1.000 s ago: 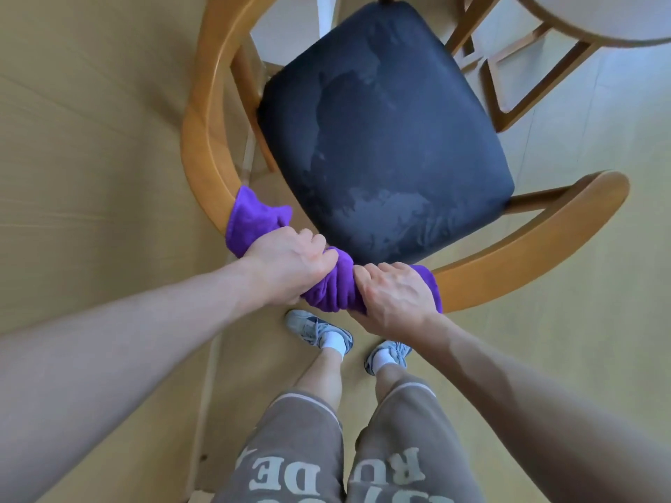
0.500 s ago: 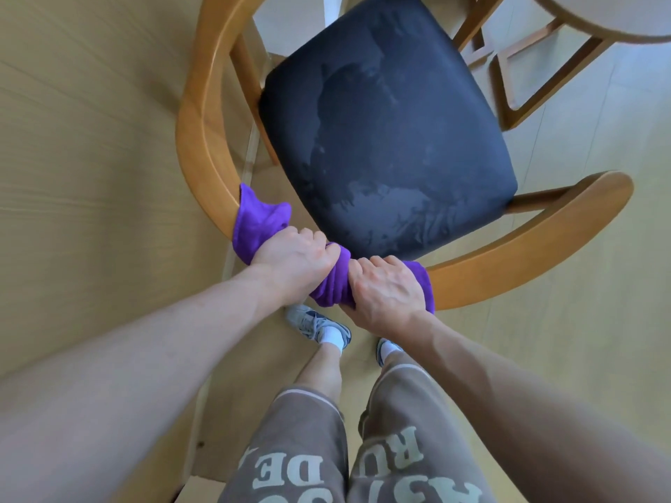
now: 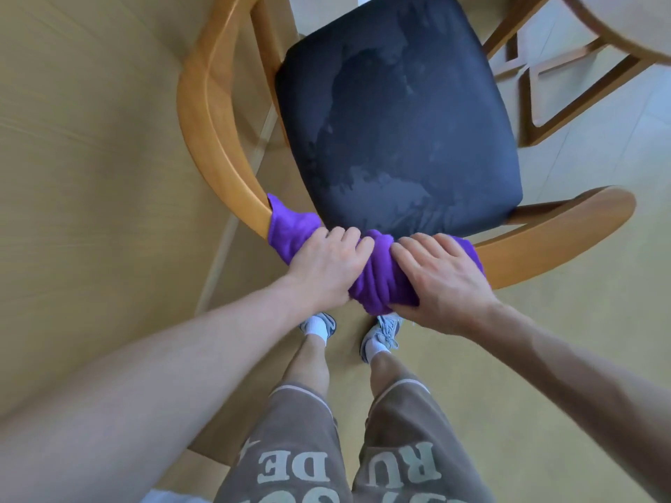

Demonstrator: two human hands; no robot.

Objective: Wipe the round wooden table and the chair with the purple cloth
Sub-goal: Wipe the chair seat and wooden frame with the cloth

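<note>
The purple cloth (image 3: 377, 274) is wrapped around the curved wooden back rail of the chair (image 3: 218, 147), right below me. My left hand (image 3: 326, 266) grips the cloth on its left part. My right hand (image 3: 443, 281) presses and grips its right part, fingers spread over it. The chair's dark seat cushion (image 3: 399, 114) shows damp streaks. A rim of the round wooden table (image 3: 624, 34) shows at the top right corner.
The table's wooden legs and crossbars (image 3: 544, 92) stand beyond the chair at the upper right. My feet in grey shoes (image 3: 381, 332) stand just behind the chair's back rail on the pale wood floor.
Both hands with the cloth have slid a little to the right along the back rail. My right hand's fingers have spread flatter over the cloth.
</note>
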